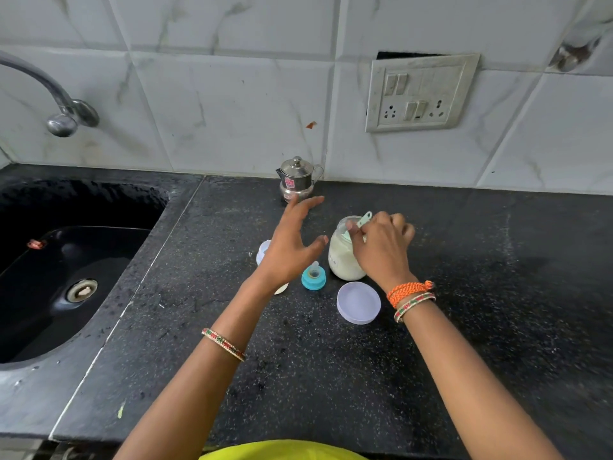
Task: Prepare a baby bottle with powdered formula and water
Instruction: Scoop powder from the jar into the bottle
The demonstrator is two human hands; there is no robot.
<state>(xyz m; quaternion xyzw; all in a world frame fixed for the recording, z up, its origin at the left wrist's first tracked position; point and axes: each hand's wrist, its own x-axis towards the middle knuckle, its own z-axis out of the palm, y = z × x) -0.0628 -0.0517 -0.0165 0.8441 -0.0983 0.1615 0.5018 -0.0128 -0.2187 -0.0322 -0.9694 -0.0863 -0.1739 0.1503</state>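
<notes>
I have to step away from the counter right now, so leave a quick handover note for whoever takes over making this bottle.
Left hand: open, empty, hovering over the counter.
Right hand: grip on the green scoop, dipped into the open powder jar.
The jar's lid lies off, just in front of the jar. The teal nipple ring stands left of the jar. A pale thing, perhaps the bottle, is mostly hidden behind the left hand. The steel pot sits closed by the wall.
Done: jar opened, nipple off.
Left: scoop powder, add water, cap the bottle.
</notes>
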